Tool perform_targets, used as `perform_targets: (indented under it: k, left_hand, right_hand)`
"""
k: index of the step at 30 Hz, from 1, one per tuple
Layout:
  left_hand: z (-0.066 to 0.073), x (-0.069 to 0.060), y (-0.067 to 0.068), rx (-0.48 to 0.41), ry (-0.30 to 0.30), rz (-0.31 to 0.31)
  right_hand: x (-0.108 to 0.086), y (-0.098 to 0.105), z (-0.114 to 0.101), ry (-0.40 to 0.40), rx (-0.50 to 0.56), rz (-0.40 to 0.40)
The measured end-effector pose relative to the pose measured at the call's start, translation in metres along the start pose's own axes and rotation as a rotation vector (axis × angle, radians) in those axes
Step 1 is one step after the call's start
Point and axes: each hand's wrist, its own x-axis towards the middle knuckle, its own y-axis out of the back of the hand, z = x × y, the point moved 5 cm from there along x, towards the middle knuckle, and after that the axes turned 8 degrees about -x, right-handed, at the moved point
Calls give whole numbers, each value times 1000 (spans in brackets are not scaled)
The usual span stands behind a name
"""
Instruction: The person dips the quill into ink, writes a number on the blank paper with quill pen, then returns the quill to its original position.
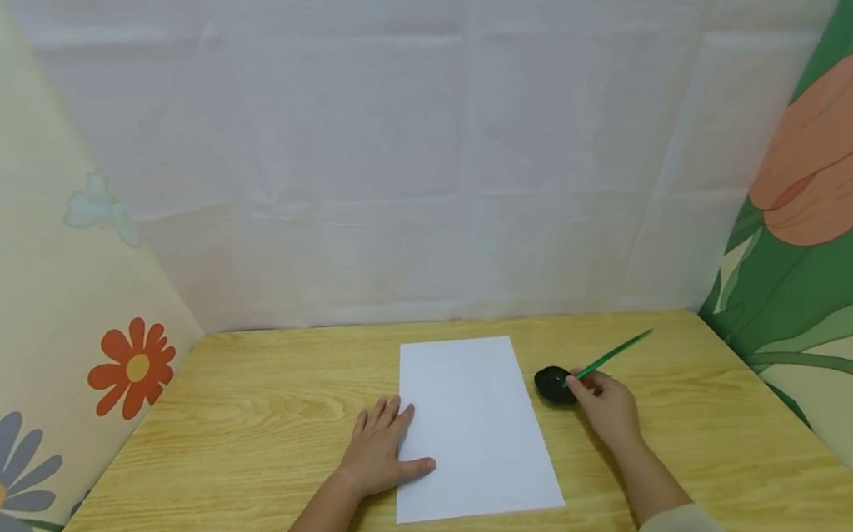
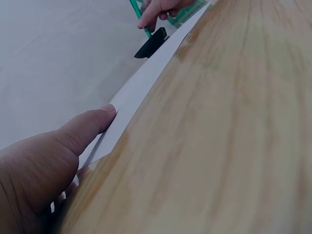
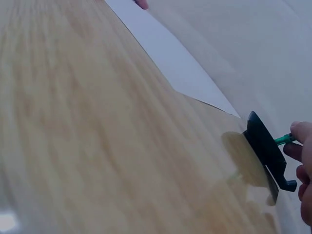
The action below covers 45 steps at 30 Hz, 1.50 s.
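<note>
A blank white sheet of paper (image 1: 473,429) lies on the table. My left hand (image 1: 381,453) rests on its left edge, fingers spread, and the thumb presses the lower part of the sheet; in the left wrist view that thumb (image 2: 90,124) lies on the paper (image 2: 146,83). Right of the paper is a small, dark, shallow dish (image 1: 554,384). My right hand (image 1: 610,406) pinches a slim green brush (image 1: 614,354) near its lower end, which meets the dish; its tip is hidden. The right wrist view shows the dark dish (image 3: 265,148) beside the fingers and a bit of green handle (image 3: 284,140).
The wood-grain table (image 1: 258,413) extends on both sides of the paper. A creased white cloth (image 1: 417,150) hangs behind it. Flower-printed panels stand at the left (image 1: 7,291) and right (image 1: 834,284).
</note>
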Motion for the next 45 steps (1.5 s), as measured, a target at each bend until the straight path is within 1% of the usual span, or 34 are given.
perform_targets:
  k: [8, 13, 18, 23, 29, 34, 37, 40, 45]
  left_hand:
    - [0, 0, 1, -8, -6, 9]
    - [-1, -1, 1, -17, -2, 7]
    - [0, -3, 2, -29, 3, 5]
    - [-1, -1, 3, -27, -2, 7]
    - [-5, 2, 1, -17, -11, 7]
    - [-1, -1, 2, -28, -18, 2]
    - [1, -2, 2, -26, -13, -1]
    - [1, -2, 2, -27, -12, 4]
    - [0, -1, 1, -23, -12, -1]
  right_hand:
    - [-1, -2, 0, 31, -58, -9]
    - [-1, -2, -1, 23, -48, -15]
    - [-3, 0, -5, 5, 14, -4]
    - [-4, -4, -15, -8, 98, 16]
    - [-8, -18, -33, -6, 180, 43]
    - [-11, -30, -46, -10, 250, 62]
    - [-11, -38, -52, -7, 314, 66]
    - [-9, -46, -56, -5, 346, 62]
    - [-7, -56, -61, -5, 313, 31]
